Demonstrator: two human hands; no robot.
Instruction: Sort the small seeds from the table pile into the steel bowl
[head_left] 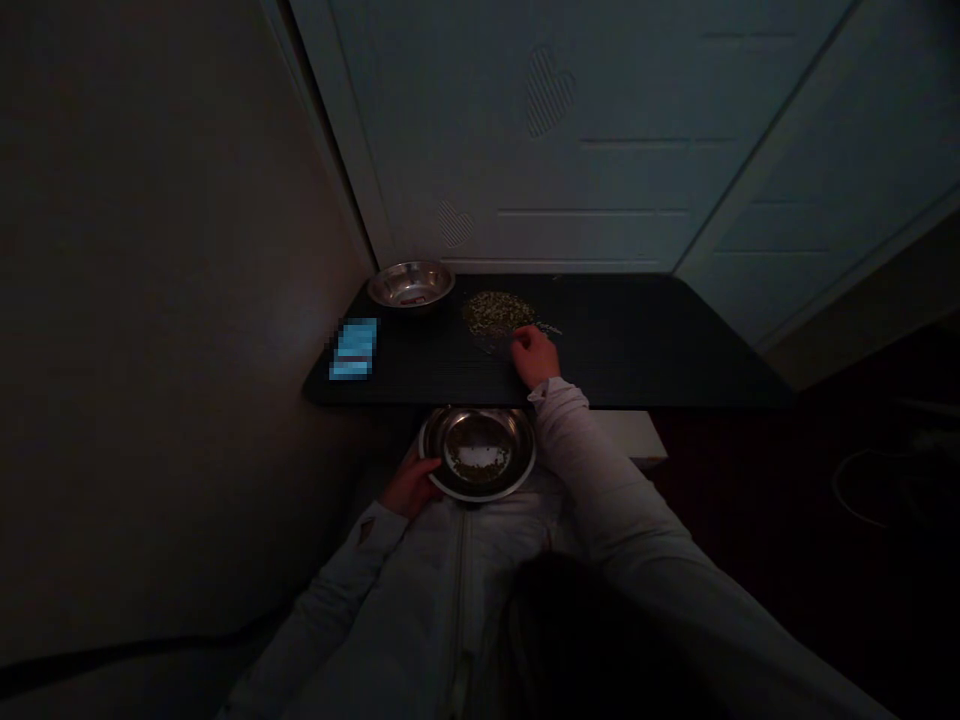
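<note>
My left hand (pixel 411 484) grips the left side of a shiny metal bowl (pixel 522 445), its thumb over the rim. The bowl is held at my lap, just below the table's front edge, and small greenish grains lie in its bottom. My right hand (pixel 535 357) is over the dark table (pixel 645 340), at the near right side of a spread pile of small pale-green grains (pixel 499 312). Its fingers are drawn together in a pinch. Whatever may be between them is too small and dark to make out.
A second metal bowl (pixel 411 285) stands at the table's back left corner. In front of it lies a lit phone (pixel 354 348), its screen blurred. White panels (pixel 525 180) with heart patterns rise behind the table, and a wall (pixel 187 330) is on the left. A white box-like object (pixel 626 437) shows under the table.
</note>
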